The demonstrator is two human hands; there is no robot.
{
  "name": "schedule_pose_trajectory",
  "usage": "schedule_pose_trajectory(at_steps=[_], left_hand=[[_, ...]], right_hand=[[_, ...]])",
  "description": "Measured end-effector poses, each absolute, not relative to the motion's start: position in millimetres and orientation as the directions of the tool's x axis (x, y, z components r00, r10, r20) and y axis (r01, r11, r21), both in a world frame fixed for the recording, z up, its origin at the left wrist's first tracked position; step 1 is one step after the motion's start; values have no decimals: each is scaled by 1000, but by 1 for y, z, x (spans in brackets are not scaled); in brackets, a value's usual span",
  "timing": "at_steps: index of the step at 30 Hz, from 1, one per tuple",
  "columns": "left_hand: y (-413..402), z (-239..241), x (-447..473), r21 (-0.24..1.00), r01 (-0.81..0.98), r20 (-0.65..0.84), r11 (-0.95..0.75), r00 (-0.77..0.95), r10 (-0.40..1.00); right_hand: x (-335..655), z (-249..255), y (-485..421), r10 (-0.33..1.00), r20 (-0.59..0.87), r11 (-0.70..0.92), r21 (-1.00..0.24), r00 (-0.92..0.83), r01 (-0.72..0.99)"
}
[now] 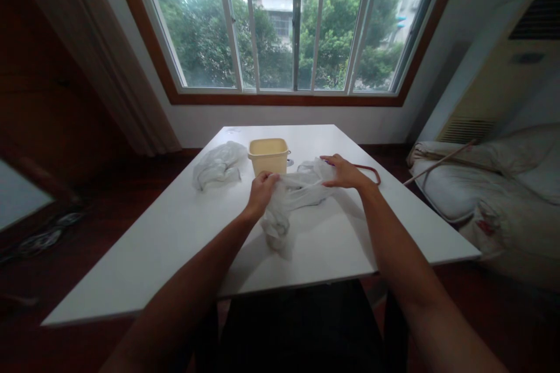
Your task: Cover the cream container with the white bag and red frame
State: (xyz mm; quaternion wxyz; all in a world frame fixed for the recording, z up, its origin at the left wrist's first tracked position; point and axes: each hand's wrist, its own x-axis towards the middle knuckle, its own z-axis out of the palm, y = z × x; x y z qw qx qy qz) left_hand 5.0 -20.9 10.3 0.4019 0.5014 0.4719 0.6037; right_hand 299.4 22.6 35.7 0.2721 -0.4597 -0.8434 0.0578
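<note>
A thin white plastic bag (301, 189) is stretched between my two hands above the white table (175, 250). My left hand (262, 191) pinches one end, and a crumpled part of the bag hangs below it towards the table. At the other end my right hand (342, 172) grips the bag with thumb and fingers. Just beyond my left hand stands a pale yellow plastic bin (268, 154), its lower front partly hidden by that hand. To the left of the bin lies a second crumpled white plastic bag (220, 165).
A reddish-brown curved strip, perhaps a handle (370, 170), lies beyond my right wrist. Past the table's far edge is a window (284, 29). Large white sacks (455, 180) sit on the right, and a curtain (96, 46) hangs on the left.
</note>
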Motion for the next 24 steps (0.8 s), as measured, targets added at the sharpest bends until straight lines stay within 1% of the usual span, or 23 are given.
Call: schedule_pose_trajectory(at_steps=[3,5,10,12,13,15,17,18,20,21,23,24], left_hand=[[-20,15,2,956,-193,174,-221,-235,956],[-19,18,1,933,-278,158,-229,-256,954],[-21,23,1,915,-326,166,-239,-236,957],[-21,23,2,909,-344,169,-235,-213,962],[-21,23,2,904,-357,169,-236,-207,964],[-21,23,1,897,-370,176,-243,-205,963],[-20,24,-1,899,-354,190,-260,-221,957],[-20,25,-2,898,-344,202,-275,-233,951],[-19,28,-4,887,-336,239,-317,-254,937],[-19,29,-6,873,-345,261,-344,-266,928],[-17,32,-7,832,-391,298,-394,-284,911],[-17,33,-8,812,-417,309,-408,-287,907]], right_hand=[[302,37,22,794,444,579,-343,-416,740],[303,40,22,774,492,592,-339,-399,731],[299,50,17,693,665,634,-379,-278,674],[292,53,13,660,690,678,-374,-298,634],[287,53,11,646,682,707,-364,-343,607],[277,51,9,637,618,750,-359,-461,555],[268,47,9,657,521,749,-366,-545,553],[265,45,10,674,485,735,-361,-557,574],[265,43,13,702,481,699,-328,-524,635],[268,44,15,708,516,679,-307,-483,667],[278,47,17,694,636,620,-289,-338,730],[284,49,18,670,705,582,-302,-234,755]])
